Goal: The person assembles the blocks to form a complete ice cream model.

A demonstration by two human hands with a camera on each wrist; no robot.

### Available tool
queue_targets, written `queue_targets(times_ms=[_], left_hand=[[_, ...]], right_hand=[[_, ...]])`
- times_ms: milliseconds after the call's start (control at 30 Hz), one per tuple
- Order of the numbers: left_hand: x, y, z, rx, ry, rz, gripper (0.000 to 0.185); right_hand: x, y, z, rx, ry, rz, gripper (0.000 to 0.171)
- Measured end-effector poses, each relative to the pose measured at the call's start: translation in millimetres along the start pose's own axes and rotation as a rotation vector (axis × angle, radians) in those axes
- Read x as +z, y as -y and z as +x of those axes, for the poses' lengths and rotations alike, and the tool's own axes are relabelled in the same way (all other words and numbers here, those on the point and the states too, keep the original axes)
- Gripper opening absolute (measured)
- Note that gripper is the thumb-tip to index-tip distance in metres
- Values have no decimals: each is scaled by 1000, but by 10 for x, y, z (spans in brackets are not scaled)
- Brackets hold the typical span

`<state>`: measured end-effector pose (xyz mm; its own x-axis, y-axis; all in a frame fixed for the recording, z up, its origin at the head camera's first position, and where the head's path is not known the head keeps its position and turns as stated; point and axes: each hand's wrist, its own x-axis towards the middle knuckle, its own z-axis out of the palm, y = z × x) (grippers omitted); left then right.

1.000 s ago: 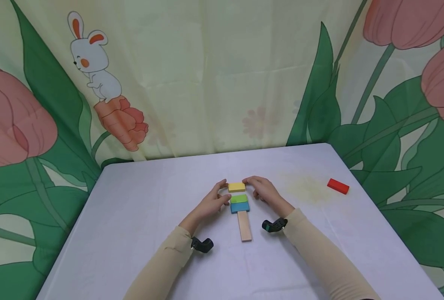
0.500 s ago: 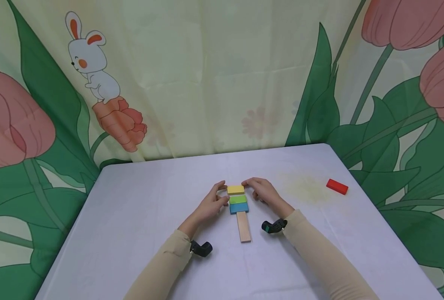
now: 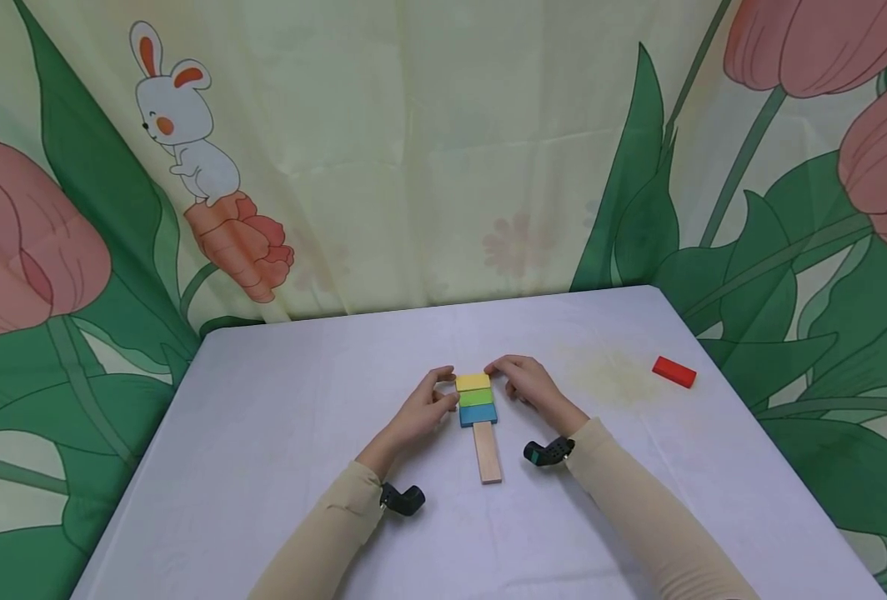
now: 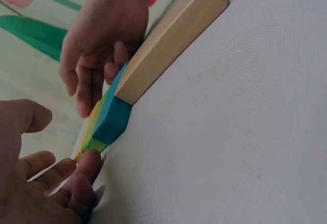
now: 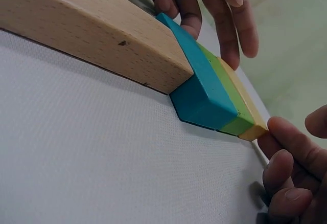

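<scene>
Flat on the white table lies a row of blocks: yellow, green, blue, then a long wooden plank pointing toward me. The yellow block sits tight against the green one. My left hand rests at the left side, fingertips touching the green and yellow ends. On the other side, my right hand has its fingertips against the yellow block. Neither hand grips anything.
A red block lies alone near the table's right edge. A faint yellowish stain marks the cloth beside the right hand. A printed curtain with tulips and a rabbit hangs close behind the table.
The yellow block has slid toward me and the gap to the green block has closed. Both hands moved slightly nearer with it.
</scene>
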<state>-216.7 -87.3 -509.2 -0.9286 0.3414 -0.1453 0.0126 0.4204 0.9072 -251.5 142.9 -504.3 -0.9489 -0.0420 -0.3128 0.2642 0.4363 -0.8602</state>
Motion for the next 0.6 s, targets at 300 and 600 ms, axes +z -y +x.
queue_targets(times_ms=[300, 600], left_hand=[[1, -11, -21, 14, -1, 9, 55], [9, -26, -46, 2, -5, 26, 55]], right_hand=[[11, -14, 1, -21, -6, -2, 35], [9, -26, 0, -32, 2, -9, 35]])
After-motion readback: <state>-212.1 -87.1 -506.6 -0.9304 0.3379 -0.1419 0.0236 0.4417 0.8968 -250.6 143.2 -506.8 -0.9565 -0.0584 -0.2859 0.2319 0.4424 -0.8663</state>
